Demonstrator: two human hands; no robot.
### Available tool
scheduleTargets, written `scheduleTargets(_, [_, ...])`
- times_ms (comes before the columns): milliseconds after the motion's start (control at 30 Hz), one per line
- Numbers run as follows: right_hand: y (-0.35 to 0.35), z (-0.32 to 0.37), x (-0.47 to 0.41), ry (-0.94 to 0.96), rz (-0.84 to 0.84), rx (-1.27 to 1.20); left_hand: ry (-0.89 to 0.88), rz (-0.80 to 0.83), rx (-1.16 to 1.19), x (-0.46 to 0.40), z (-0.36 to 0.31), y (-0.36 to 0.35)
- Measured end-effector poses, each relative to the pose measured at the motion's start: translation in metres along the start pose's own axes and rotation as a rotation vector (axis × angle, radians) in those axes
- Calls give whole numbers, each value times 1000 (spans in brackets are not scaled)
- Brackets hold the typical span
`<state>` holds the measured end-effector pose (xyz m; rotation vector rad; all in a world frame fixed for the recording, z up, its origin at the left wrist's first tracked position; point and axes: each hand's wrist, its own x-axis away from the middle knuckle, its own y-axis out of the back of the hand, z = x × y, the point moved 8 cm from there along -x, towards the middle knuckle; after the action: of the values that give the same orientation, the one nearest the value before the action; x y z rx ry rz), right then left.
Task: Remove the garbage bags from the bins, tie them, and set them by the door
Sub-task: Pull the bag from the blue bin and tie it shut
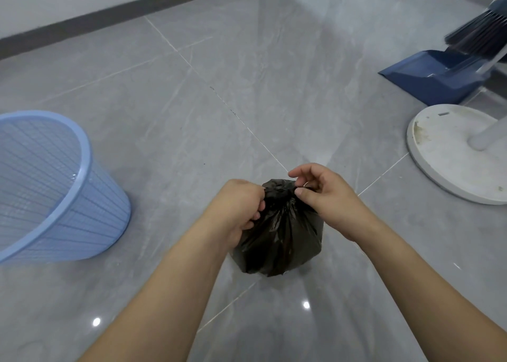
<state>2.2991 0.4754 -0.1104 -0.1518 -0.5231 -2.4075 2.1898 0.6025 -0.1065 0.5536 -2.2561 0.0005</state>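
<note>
- The grey tiled floor (247, 60) is glossy, with pale grout lines and two ceiling-light glints near the forearms; a dark skirting board (109, 16) runs along the wall far beyond the fingertips.
- The blue mesh bin (55, 186) stands well left of the left fingers, unlined, so its bag is judged already out.
- A white fan base (450, 153) sits well right of the right fingers, with a blue dustpan (436, 76) and broom (480, 35) beyond it.
- The black garbage bag (279, 238) rests on the floor directly under the fingers, its neck gathered, probably so a knot can be drawn tight.
- The left hand (238, 210) curls tightly around one bunch of plastic.
- The right hand (326, 197) pinches the opposite end between thumb and forefinger; whether the knot is finished is unclear.
</note>
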Motion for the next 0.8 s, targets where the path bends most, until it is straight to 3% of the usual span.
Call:
scheduleTargets(167, [2,12,4,67,9,132,-181,-25,-268,4,0,-2])
scheduleTargets(300, [9,34,7,278,-65,523,-150,-49,105,6,-3,-1])
scheduleTargets(467, [12,47,10,470,-142,739,98,153,357,6,5,-14])
scheduleTargets(667, [18,47,13,433,-211,880,-23,64,2,8,-1,-1])
scheduleTargets(800, [23,42,9,438,-149,789,-40,13,-4,4,-2,1])
